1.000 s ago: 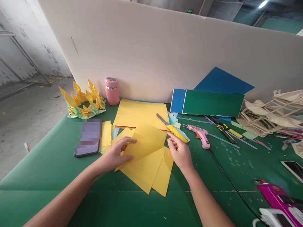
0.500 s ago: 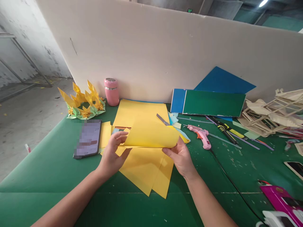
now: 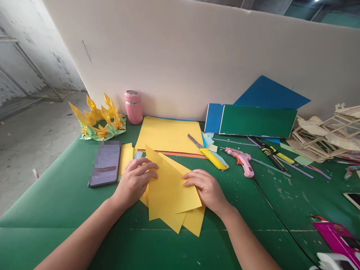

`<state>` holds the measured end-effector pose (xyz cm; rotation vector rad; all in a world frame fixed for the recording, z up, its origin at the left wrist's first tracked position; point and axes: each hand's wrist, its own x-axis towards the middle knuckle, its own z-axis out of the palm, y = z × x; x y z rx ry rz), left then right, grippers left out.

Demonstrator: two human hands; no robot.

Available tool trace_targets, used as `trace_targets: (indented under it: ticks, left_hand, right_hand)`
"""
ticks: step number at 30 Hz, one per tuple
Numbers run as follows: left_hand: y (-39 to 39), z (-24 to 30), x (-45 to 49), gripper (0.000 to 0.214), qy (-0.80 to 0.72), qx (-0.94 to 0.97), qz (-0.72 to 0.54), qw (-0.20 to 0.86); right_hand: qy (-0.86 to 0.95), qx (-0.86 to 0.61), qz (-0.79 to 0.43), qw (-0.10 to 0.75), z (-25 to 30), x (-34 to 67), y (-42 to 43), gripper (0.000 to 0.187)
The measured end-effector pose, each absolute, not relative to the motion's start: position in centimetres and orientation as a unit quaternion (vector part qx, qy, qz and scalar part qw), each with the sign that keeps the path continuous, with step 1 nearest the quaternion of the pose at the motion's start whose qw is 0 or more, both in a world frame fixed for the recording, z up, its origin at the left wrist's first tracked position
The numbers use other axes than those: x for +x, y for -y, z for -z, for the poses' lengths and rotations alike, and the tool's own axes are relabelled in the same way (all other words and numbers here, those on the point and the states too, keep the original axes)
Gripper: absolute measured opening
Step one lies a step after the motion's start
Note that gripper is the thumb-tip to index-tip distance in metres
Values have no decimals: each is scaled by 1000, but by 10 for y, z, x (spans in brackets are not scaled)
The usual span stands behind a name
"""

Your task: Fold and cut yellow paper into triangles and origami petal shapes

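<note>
A yellow paper sheet (image 3: 171,187) is between my two hands, tilted above several other yellow sheets (image 3: 196,222) on the table. At its left edge my left hand (image 3: 137,178) grips it, fingertips on the upper face and the thumb hidden. My right hand (image 3: 206,185) has the right edge, its fingers also on top and its thumb out of sight. The sheet's upper left corner stands up. Just beyond my right hand lies a yellow-handled utility knife (image 3: 212,157) with its blade out, partly over a larger stack of yellow paper (image 3: 170,133).
On the left are a phone (image 3: 107,165), a folded-paper crown (image 3: 98,120) and a pink flask (image 3: 133,107). To the right sit a pink glue gun (image 3: 240,160) with a trailing cord, pliers (image 3: 271,153), a wooden model (image 3: 323,138) and boards (image 3: 258,120) against the wall.
The sheet, curved over and raised before, has come down flatter and turned over the loose sheets. Both hands now lie with their backs up. The utility knife is fully exposed.
</note>
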<state>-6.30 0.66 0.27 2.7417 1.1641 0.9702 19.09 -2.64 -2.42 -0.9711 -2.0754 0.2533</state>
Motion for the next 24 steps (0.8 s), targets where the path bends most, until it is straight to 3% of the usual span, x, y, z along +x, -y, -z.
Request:
trace_targets:
  ticks: [15, 24]
  left_hand:
    - [-17, 17, -69, 39, -379, 889, -250, 56]
    - [-11, 13, -57, 38, -413, 901, -130, 31]
  right_hand:
    - [850, -399, -80, 334, 33, 197, 25, 35]
    - [856, -402, -154, 287, 21, 201, 30, 25]
